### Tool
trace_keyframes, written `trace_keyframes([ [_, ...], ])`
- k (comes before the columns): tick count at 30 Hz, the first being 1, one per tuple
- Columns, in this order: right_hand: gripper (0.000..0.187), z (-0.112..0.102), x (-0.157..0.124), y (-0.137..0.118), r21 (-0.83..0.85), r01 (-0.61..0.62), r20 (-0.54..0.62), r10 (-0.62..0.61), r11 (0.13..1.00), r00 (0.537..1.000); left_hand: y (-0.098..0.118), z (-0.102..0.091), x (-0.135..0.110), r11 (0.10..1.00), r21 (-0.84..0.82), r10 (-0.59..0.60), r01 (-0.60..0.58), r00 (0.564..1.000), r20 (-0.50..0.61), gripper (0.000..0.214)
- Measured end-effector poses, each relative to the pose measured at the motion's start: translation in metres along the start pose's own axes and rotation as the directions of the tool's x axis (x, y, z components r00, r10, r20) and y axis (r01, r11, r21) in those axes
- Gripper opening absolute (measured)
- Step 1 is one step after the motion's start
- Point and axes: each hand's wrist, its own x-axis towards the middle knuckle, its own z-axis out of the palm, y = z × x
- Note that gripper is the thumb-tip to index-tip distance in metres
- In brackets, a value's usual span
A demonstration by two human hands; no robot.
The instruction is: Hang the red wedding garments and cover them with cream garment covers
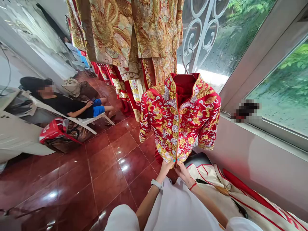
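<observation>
A red jacket [166, 128] with dense gold and silver embroidery hangs upright on a hanger [184, 75], its hook near a white scroll grille. Its front edges meet in a line down the middle, and the stand collar is parted at the top. At the bottom front hem, my left hand [165, 170] pinches the cloth just left of that line. On the other side of the line, my right hand [183, 173] grips the hem too, the two hands almost touching. Small blue spots show at the fingertips. The jacket's edge partly hides the fingers of both hands.
Gold-embroidered garments [112, 32] hang behind the jacket. At right stands a window [281, 86] with a sill; cream garment bags with red trim [216, 189] lie below. A person [72, 107] sits on a white chair at left, near a red bag [54, 130]. Red tiles [108, 173] cover the floor.
</observation>
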Motion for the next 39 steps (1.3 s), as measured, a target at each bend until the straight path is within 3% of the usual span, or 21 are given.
trace_keyframes([
  [9,0.043,0.009,0.012,-0.005,-0.096,-0.025,-0.018,0.023,0.995,1.000,-0.011,-0.013,0.004,0.999,-0.035,0.009,-0.013,0.996,-0.091,0.056],
  [14,0.041,-0.008,0.013,-0.021,-0.233,-0.147,-0.078,0.133,0.961,0.988,-0.010,-0.016,0.004,0.995,-0.090,-0.047,0.039,0.995,-0.088,0.056],
  [17,0.041,-0.016,0.004,-0.023,-0.340,-0.161,-0.109,0.132,0.926,0.985,-0.011,-0.019,0.006,0.992,-0.109,-0.069,0.060,0.994,-0.084,0.054],
  [21,0.040,-0.007,-0.001,-0.021,-0.487,-0.113,-0.069,0.091,0.866,0.993,-0.014,-0.025,0.011,0.988,-0.122,-0.111,0.099,0.990,-0.091,0.051],
  [25,0.040,0.010,0.004,-0.021,-0.611,0.031,0.011,-0.031,0.791,0.999,-0.016,-0.027,0.013,0.983,-0.131,-0.139,0.125,0.984,-0.108,0.055],
  [29,0.029,0.015,0.005,-0.025,-0.709,0.149,0.056,-0.155,0.689,0.986,-0.014,-0.025,0.010,0.977,-0.160,-0.156,0.143,0.985,-0.072,0.053],
  [33,0.018,0.014,0.000,-0.027,-0.775,0.176,0.053,-0.215,0.606,0.975,-0.013,-0.025,0.007,0.970,-0.164,-0.193,0.180,0.979,-0.067,0.050],
  [39,0.011,0.022,-0.001,-0.026,-0.762,0.175,0.061,-0.201,0.623,0.978,-0.016,-0.028,0.007,0.967,-0.169,-0.203,0.189,0.977,-0.071,0.054],
])
